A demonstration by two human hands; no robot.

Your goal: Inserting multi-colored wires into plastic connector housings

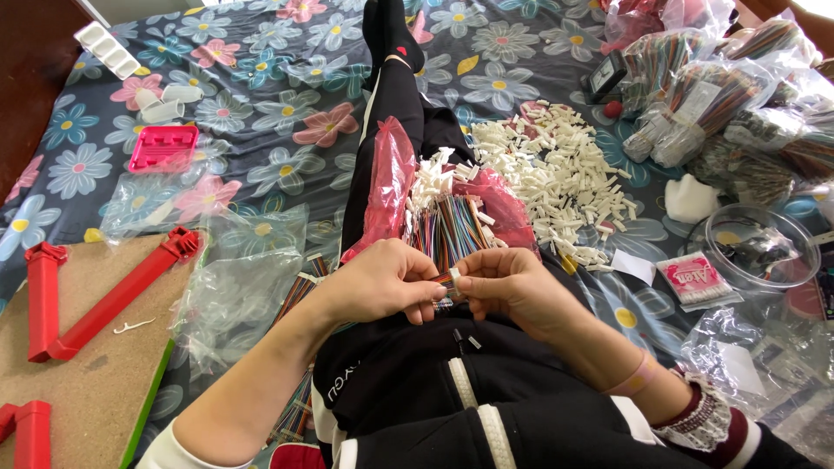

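Both hands pinch a small white connector (453, 280) on a striped wire bundle (447, 233) over the lap: left hand (382, 280) and right hand (514, 291) closed on it. Beyond the grip lies a red bag (391, 187); right of it, loose white connectors (565, 178), a pink-and-white packet (695, 280), bagged wires (712, 100).

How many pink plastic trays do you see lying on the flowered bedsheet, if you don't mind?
1. The pink plastic tray lies at the upper left on the flowered bedsheet, beside the white tray. Others may be hidden under bags.
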